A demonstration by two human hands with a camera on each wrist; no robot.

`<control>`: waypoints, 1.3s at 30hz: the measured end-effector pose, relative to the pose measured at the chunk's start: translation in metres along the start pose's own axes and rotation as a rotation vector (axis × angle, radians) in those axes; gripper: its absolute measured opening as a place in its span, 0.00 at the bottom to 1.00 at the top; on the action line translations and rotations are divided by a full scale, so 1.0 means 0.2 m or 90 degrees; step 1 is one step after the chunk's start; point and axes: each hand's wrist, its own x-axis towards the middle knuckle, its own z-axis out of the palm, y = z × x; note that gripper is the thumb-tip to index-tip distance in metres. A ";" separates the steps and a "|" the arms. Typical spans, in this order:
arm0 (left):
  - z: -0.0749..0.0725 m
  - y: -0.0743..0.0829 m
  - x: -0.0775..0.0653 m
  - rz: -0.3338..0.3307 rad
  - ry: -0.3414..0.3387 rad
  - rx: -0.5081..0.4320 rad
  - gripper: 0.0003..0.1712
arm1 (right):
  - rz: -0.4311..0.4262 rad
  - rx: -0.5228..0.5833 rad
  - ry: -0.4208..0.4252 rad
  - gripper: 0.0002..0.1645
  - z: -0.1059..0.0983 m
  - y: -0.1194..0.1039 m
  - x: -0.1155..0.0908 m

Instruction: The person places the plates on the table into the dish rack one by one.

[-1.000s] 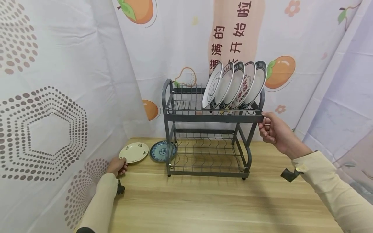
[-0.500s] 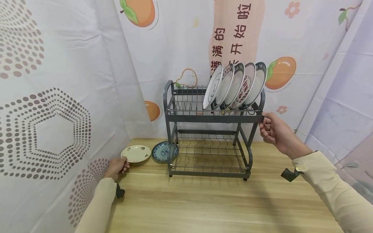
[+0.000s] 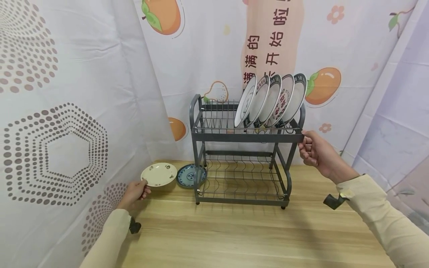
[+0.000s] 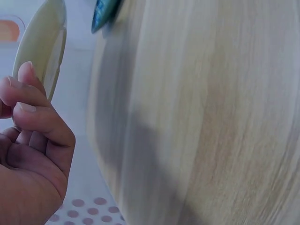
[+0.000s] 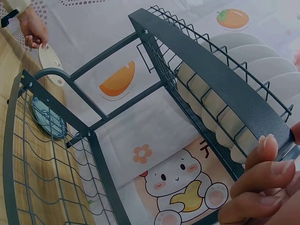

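Note:
My left hand [image 3: 135, 193] pinches the near left rim of a cream oval plate [image 3: 159, 174] with a small dark pattern. In the left wrist view the plate [image 4: 43, 44] stands clear of the wood, its underside facing the camera. My right hand [image 3: 318, 153] holds the front right corner of the two-tier dark grey dish rack [image 3: 248, 137], thumb on the upper rail. Several white plates [image 3: 246, 100] with printed rims lean in the right part of the top tier. A blue patterned plate [image 3: 187, 176] lies on the table behind the rack's left leg.
The rack's lower wire tier [image 3: 239, 182] holds no dishes. Beneath everything is a light wooden table [image 3: 214, 234]. A printed white curtain [image 3: 161, 74] hangs close behind the rack and along the left side, near my left arm.
My left hand has raised the cream plate off the table, tilting it. My right hand keeps its hold on the rack. The whole head view has shifted slightly.

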 end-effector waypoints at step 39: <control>0.09 0.19 -0.32 0.111 -0.093 -0.096 0.22 | 0.001 0.010 -0.003 0.28 0.00 0.00 0.00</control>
